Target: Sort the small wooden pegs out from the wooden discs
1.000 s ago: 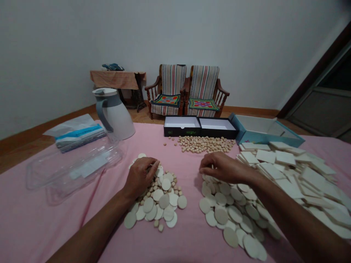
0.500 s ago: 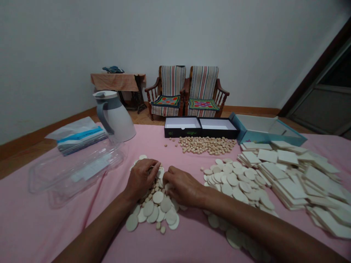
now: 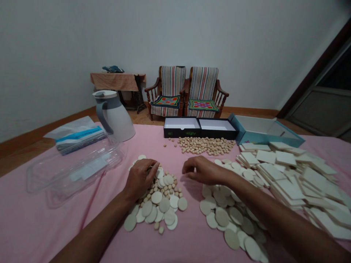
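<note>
A mixed pile of pale round wooden discs (image 3: 157, 197) and small wooden beads or cubes (image 3: 166, 190) lies on the pink cloth before me. My left hand (image 3: 141, 177) rests at this pile's left side, fingers curled down and thumb bent; what is under them is hidden. Over the cloth between the mixed pile and a larger heap of discs (image 3: 221, 216), my right hand (image 3: 201, 170) hovers with its fingers curled in. I cannot make out what, if anything, it holds. A separate spread of small wooden pieces (image 3: 207, 145) lies farther back.
Black open boxes (image 3: 182, 132) and a light-blue box (image 3: 267, 135) stand at the back. Stacked square wooden tiles (image 3: 285, 182) cover the right side. On the left are clear plastic packaging (image 3: 76, 171), a tissue pack (image 3: 79, 140) and a grey-white jug (image 3: 119, 120).
My right hand has left the mixed pile and moved right and slightly away from me, uncovering discs and small pieces there. My left hand has stayed in nearly the same place.
</note>
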A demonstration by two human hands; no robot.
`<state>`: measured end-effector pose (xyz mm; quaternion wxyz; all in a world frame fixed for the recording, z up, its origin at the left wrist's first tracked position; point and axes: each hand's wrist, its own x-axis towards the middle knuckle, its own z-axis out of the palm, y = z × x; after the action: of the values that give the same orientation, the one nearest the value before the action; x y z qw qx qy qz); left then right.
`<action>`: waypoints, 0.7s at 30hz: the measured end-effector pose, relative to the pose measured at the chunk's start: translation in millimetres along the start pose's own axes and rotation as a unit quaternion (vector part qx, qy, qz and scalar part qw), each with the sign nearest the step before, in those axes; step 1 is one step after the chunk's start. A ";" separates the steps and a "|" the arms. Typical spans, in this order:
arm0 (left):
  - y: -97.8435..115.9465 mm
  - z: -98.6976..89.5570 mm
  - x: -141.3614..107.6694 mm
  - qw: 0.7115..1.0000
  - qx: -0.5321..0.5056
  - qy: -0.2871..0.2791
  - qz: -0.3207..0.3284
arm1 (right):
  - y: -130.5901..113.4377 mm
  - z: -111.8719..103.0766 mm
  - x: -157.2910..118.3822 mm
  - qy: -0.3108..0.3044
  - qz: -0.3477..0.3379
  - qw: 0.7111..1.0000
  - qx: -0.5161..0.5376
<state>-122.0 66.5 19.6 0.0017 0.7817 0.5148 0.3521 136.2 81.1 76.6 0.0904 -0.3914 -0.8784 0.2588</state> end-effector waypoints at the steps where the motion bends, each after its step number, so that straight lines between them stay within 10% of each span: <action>1: 0.2 0.0 0.0 1.000 0.001 0.001 -0.001 | -4.3 10.3 7.9 0.026 -0.019 0.999 -0.005; 11: -0.1 -1.2 -0.9 1.000 0.001 0.004 0.008 | -19.5 52.7 38.2 0.062 -0.042 0.996 -0.053; 16: 1.0 -1.2 -1.0 1.000 0.001 0.002 0.002 | -8.1 18.5 17.7 0.045 -0.038 0.996 0.067; 21: 2.6 -1.2 0.2 1.000 -0.007 -0.005 0.005 | 12.4 -31.6 -16.9 -0.139 0.010 0.988 0.060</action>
<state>-120.6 65.0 21.5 0.0082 0.7857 0.5085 0.3521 166.9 87.7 97.7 -0.0122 -0.3544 -0.8612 0.3642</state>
